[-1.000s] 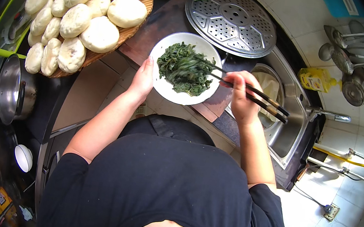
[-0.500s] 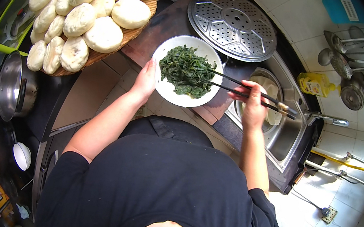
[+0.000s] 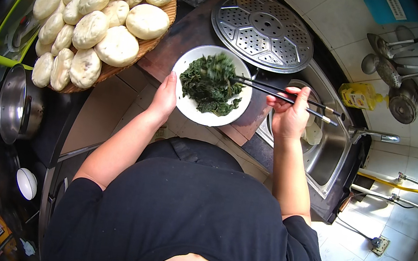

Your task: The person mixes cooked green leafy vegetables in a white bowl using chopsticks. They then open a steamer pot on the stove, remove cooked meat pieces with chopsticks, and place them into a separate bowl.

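Note:
A white bowl [image 3: 182, 110] of dark green cooked leafy greens [image 3: 206, 92] is in front of me, near the counter's edge. My left hand [image 3: 163, 95] grips its left rim, thumb on top and the other fingers hidden beneath. In my right hand [image 3: 290, 112] is a pair of black chopsticks [image 3: 272, 92], their tips in the greens at the bowl's right side. A clump of greens at the tips is lifted and blurred by motion.
Flat round buns [image 3: 118, 46] fill a woven tray [image 3: 152, 41] at the far left. Behind the bowl lies a perforated metal steamer plate [image 3: 263, 42]. A steel sink [image 3: 329, 162] is on the right, below hanging ladles [image 3: 388, 72]. A steel pot [image 3: 12, 104] stands at left.
The chopstick tips have moved up and left within the greens, raising a clump. My right hand has turned and risen slightly. My left hand keeps its grip on the bowl.

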`<state>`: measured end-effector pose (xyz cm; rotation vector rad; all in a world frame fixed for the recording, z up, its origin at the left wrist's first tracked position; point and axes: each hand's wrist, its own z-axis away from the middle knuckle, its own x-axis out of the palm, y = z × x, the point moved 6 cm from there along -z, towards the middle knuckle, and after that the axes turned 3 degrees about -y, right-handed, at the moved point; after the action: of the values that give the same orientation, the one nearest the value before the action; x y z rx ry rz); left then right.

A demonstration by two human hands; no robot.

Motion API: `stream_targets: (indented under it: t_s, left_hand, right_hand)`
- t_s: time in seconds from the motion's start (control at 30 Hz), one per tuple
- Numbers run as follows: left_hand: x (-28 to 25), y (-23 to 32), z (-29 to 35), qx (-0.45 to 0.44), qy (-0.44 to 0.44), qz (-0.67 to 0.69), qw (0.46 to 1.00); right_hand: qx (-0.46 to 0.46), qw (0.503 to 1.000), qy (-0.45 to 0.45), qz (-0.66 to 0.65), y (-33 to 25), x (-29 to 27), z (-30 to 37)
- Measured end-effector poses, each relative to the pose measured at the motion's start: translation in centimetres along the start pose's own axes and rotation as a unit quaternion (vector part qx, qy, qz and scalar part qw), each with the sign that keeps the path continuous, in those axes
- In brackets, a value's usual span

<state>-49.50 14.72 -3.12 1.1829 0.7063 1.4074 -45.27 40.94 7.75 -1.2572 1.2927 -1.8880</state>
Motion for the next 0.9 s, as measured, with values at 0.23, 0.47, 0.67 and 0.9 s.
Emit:
stream_targets:
  t_s: [0.23, 0.47, 0.67, 0.9]
  left_hand:
    - [-0.1, -0.1, 0.2, -0.015, 0.014, 0.005, 1.0]
    - [-0.1, -0.1, 0.1, -0.021, 0.016, 0.009, 1.0]
    - [-0.1, -0.2, -0.1, 0.0, 0.027, 0.016, 0.999]
    - [-0.4, -0.5, -0.4, 0.006, 0.024, 0.018, 1.0]
  right_hand:
    - [-0.019, 0.998, -0.026, 0.055, -0.3, -0.5, -0.9]
    - [-0.069, 0.989, -0.092, 0.089, -1.8, 1.8, 0.2]
    - [0.023, 0.978, -0.162, 0.133, 4.7, 5.1, 0.8]
    - [0.119, 0.988, -0.013, -0.094, 2.4, 0.9, -1.7]
